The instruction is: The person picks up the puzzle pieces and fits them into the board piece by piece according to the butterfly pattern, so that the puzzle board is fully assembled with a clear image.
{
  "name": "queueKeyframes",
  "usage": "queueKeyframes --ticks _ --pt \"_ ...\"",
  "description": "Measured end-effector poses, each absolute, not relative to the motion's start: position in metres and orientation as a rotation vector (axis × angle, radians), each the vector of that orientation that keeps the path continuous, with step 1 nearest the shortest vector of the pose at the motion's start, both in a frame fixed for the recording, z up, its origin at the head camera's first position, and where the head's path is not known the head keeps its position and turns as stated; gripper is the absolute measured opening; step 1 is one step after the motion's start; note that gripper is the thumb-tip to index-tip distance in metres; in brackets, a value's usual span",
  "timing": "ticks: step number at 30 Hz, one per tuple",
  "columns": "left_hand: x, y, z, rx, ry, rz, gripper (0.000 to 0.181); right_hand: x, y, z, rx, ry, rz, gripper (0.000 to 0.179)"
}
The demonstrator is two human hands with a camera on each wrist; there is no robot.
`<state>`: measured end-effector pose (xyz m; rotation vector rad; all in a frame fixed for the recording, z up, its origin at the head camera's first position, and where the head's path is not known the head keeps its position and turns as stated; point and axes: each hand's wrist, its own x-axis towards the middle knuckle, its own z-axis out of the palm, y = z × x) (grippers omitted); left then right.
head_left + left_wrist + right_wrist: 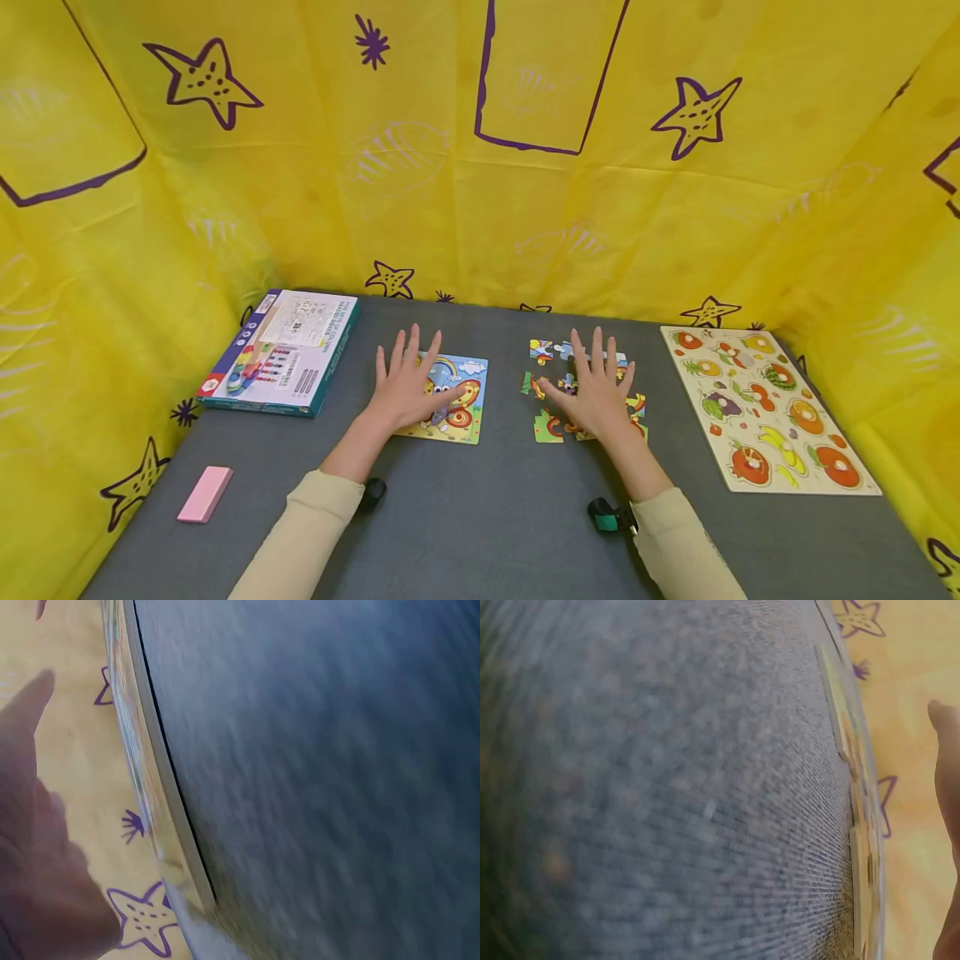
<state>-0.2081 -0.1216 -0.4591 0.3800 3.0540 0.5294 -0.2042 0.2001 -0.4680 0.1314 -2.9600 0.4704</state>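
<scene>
In the head view my left hand (406, 390) is spread over the left part of a butterfly picture board (471, 417), hiding some of it. Several loose jigsaw pieces (549, 427) lie to the right of that board, spaced a little apart. Over them my right hand (597, 392) is spread with straight fingers, covering the middle pieces. Neither hand grips anything. The left wrist view catches the board's edge (161, 787) beside the thumb of the left hand (45, 855). In the right wrist view the pieces (840, 712) appear edge-on, near part of the right hand (949, 787).
A boxed toy set (288, 354) lies at the back left, with a pink block (205, 494) nearer me. At the right is a wooden fruit puzzle board (738, 433). A yellow patterned cloth (450, 208) hangs behind the grey table (480, 525).
</scene>
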Motion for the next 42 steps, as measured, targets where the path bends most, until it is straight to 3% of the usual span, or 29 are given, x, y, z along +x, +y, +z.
queueKeyframes --ticks 5,17,25,42 --pt "-0.208 -0.141 -0.465 0.441 2.883 0.649 0.108 -0.207 0.193 -0.468 0.279 -2.983 0.55 0.099" --pt "-0.204 -0.169 -0.469 0.464 2.658 0.805 0.128 -0.23 0.191 -0.471 0.546 -2.877 0.92 0.068" --pt "-0.2 -0.174 -0.464 0.546 2.626 0.886 0.131 -0.248 0.197 -0.471 0.539 -2.871 0.902 0.056" --pt "-0.199 -0.149 -0.469 0.572 2.684 0.824 0.13 -0.266 0.2 -0.466 0.435 -2.975 0.78 0.055"
